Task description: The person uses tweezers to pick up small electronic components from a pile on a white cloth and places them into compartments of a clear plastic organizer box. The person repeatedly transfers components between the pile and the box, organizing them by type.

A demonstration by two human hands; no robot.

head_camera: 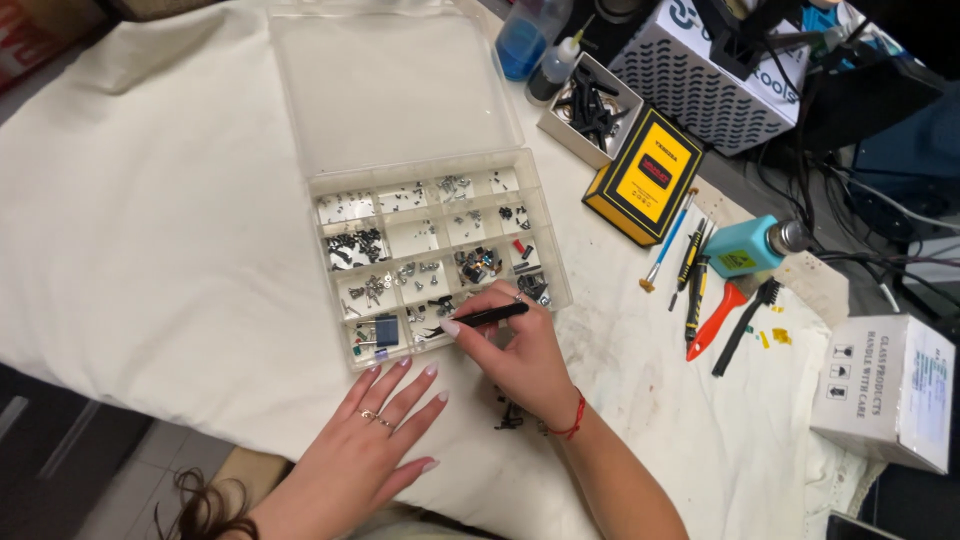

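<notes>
A clear plastic organiser box [340, 190] lies open on the white cloth, its compartments holding several small screws and metal parts. My right hand [520, 350] grips black tweezers [480, 318], whose tips reach into a near compartment of the box. My left hand [375, 435] rests flat on the cloth just in front of the box, fingers spread, rings on two fingers, holding nothing. The box's clear lid [385, 80] lies folded back beyond the compartments.
To the right lie a yellow-and-black flat box [645, 175], screwdrivers and a brush [690, 270], a red tool [718, 315], a teal dispenser bottle [750, 245], and a white carton [890, 390]. A tray of black parts [590, 105] and bottles [530, 40] stand behind.
</notes>
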